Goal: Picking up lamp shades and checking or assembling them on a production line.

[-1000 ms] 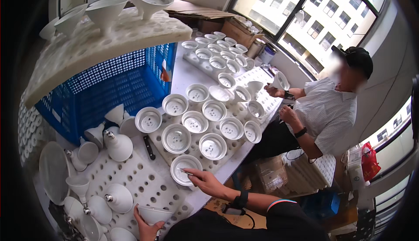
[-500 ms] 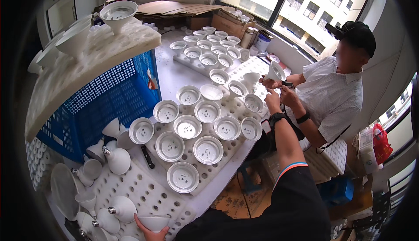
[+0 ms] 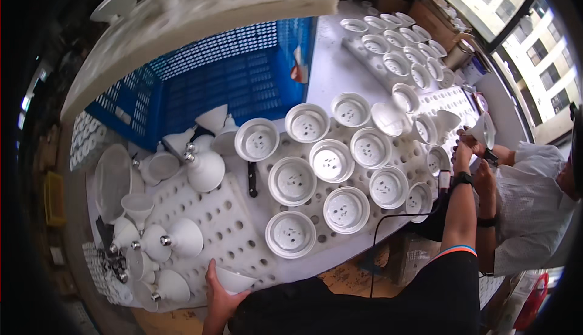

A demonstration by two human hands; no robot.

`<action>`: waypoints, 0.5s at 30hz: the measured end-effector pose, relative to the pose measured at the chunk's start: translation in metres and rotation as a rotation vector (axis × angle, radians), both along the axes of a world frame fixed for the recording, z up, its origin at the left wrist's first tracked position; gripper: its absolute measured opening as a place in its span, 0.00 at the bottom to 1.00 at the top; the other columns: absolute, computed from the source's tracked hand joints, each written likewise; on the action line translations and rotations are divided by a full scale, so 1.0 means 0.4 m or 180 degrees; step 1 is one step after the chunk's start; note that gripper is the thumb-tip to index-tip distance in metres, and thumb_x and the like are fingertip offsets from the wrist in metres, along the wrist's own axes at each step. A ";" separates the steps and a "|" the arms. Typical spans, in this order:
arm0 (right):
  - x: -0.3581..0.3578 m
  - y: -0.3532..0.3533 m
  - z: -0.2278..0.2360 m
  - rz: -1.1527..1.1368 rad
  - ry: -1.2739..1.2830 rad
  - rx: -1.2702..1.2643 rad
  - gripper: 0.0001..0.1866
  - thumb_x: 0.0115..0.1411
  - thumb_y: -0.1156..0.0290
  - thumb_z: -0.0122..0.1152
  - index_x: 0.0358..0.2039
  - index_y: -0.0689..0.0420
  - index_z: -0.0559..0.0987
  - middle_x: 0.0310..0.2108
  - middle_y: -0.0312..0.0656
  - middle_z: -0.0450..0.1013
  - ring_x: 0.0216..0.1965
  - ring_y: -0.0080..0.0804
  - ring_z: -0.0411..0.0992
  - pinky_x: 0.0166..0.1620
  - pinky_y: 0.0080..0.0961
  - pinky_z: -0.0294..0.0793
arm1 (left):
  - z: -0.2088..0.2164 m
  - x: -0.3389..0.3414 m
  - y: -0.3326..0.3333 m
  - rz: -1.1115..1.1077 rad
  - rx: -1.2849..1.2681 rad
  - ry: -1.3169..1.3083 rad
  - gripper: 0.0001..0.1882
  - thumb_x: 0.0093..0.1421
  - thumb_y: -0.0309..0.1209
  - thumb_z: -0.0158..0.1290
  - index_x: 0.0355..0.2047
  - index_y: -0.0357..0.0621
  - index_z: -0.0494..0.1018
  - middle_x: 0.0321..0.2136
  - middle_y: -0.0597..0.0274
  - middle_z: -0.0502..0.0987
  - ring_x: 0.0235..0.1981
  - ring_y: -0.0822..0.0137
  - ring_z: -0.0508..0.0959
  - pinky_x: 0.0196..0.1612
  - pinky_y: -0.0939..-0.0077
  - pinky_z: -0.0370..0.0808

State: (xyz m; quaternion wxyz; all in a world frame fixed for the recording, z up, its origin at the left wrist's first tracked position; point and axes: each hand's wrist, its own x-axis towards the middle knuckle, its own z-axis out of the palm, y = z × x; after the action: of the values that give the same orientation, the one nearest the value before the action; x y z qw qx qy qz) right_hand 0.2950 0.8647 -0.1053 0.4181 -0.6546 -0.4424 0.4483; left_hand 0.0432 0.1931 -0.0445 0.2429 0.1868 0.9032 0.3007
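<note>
At the near edge of the table, my left hand [image 3: 220, 295] grips a white cone-shaped lamp housing [image 3: 234, 280] lying tilted, fingers around its side. My right arm stretches far right, with a black watch on the wrist. My right hand [image 3: 463, 153] is bunched against a co-worker's hands [image 3: 480, 144]; what its fingers pinch is hidden. The co-worker holds up another white lamp housing [image 3: 484, 130]. Left of my left hand lie several white lamp bulbs [image 3: 185, 236] with metal screw bases. Open white lamp cups [image 3: 292, 181] stand in a foam board [image 3: 255, 204] with holes.
A blue plastic crate [image 3: 225, 74] stands on its side at the back left, a thick foam slab [image 3: 243, 1] on top. A black-handled knife [image 3: 252, 180] lies between the boards. More cups [image 3: 398, 64] fill a far board. A dark cable [image 3: 379, 232] hangs over the table's right edge.
My view has swung right to left and closer, so the table and crate sit further right. My left hand still holds the lamp housing; my right hand stays by the co-worker's hands.
</note>
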 end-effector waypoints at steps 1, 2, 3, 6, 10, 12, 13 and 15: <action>0.008 -0.032 0.009 0.0134 0.0270 -0.0074 0.09 0.56 0.65 0.49 0.35 0.51 0.74 0.14 0.28 0.60 0.08 0.15 0.50 0.10 0.17 0.47 | -0.012 -0.014 0.001 -0.0172 0.0043 0.0061 0.60 0.33 0.28 0.67 0.60 0.43 0.36 0.53 0.40 0.54 0.50 0.50 0.65 0.48 0.61 0.69; -0.025 -0.117 0.032 0.0577 0.0659 -0.0029 0.10 0.57 0.66 0.49 0.38 0.53 0.74 0.14 0.28 0.60 0.07 0.14 0.50 0.09 0.15 0.45 | -0.007 -0.023 0.008 0.0326 0.0461 -0.0959 0.60 0.35 0.28 0.66 0.60 0.46 0.34 0.53 0.40 0.53 0.46 0.54 0.68 0.39 0.66 0.72; -0.070 -0.213 0.050 0.1103 0.0511 0.0231 0.11 0.58 0.67 0.49 0.40 0.54 0.74 0.14 0.28 0.60 0.07 0.13 0.49 0.08 0.14 0.44 | -0.007 -0.027 0.021 0.0795 0.0993 -0.1919 0.61 0.37 0.27 0.66 0.61 0.49 0.31 0.53 0.40 0.52 0.42 0.57 0.70 0.30 0.71 0.75; -0.244 -0.538 0.156 0.2480 0.0065 0.0510 0.14 0.60 0.69 0.47 0.45 0.60 0.73 0.13 0.24 0.56 0.11 0.09 0.48 0.13 0.10 0.43 | -0.017 -0.031 0.016 0.0558 0.0818 -0.1855 0.60 0.38 0.28 0.66 0.61 0.51 0.31 0.55 0.40 0.49 0.43 0.58 0.70 0.29 0.73 0.75; -0.398 -0.915 0.243 0.4377 -0.0682 0.0985 0.18 0.56 0.81 0.47 0.49 0.60 0.70 0.21 0.37 0.66 0.24 0.24 0.66 0.29 0.20 0.66 | -0.044 -0.003 -0.027 0.0018 0.0551 -0.0410 0.58 0.35 0.30 0.67 0.60 0.46 0.38 0.55 0.43 0.51 0.57 0.48 0.56 0.55 0.58 0.62; -0.420 -1.050 0.251 0.5114 -0.0587 0.1041 0.19 0.54 0.80 0.49 0.48 0.57 0.70 0.24 0.45 0.68 0.24 0.37 0.69 0.29 0.26 0.69 | -0.029 -0.002 -0.039 0.0001 0.0521 -0.0205 0.59 0.34 0.30 0.67 0.60 0.45 0.38 0.54 0.43 0.51 0.56 0.47 0.57 0.55 0.58 0.61; -0.422 -1.107 0.246 0.5394 -0.0584 0.0977 0.19 0.54 0.79 0.50 0.48 0.56 0.70 0.25 0.46 0.69 0.25 0.41 0.70 0.29 0.28 0.70 | -0.026 -0.006 -0.044 0.0021 0.0462 0.0057 0.60 0.33 0.29 0.68 0.60 0.44 0.38 0.54 0.43 0.52 0.55 0.46 0.58 0.56 0.58 0.60; -0.424 -1.197 0.231 0.5526 -0.0593 0.0834 0.18 0.54 0.78 0.51 0.47 0.56 0.71 0.24 0.47 0.70 0.24 0.45 0.70 0.27 0.33 0.70 | -0.034 -0.016 -0.057 -0.0130 0.0463 0.0180 0.59 0.33 0.28 0.67 0.60 0.44 0.38 0.54 0.43 0.52 0.55 0.45 0.57 0.56 0.57 0.60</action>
State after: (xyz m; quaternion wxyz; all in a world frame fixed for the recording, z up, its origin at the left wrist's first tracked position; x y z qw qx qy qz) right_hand 0.1252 0.3860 -0.0129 -0.0360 -0.0682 -0.8636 0.4982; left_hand 0.0370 0.1702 -0.0580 0.2092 0.2308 0.8814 0.3551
